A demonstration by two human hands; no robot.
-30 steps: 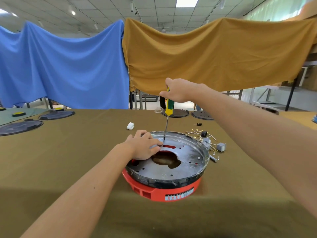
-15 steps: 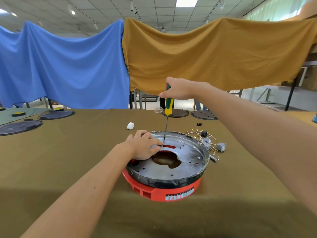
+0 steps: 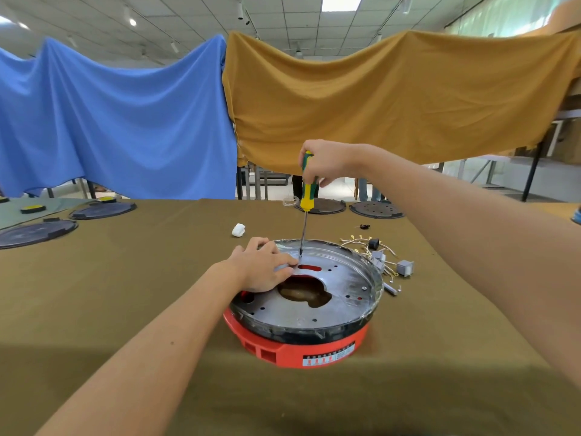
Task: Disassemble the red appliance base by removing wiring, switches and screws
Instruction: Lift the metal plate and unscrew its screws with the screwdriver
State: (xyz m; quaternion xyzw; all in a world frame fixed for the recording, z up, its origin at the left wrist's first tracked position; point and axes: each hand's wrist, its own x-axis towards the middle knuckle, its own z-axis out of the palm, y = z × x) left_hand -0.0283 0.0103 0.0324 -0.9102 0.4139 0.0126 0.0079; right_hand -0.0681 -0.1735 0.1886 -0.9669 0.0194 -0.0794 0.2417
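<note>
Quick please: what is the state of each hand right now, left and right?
Left hand: open, fingers resting flat on the metal plate of the red base.
Right hand: grips the screwdriver handle.

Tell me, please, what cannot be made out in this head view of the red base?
- Screw under the screwdriver tip: too small.
- Label on the red base: print too small.
- Plate beneath the left hand: covered.
- Screwdriver handle top: hidden in the right hand.
</note>
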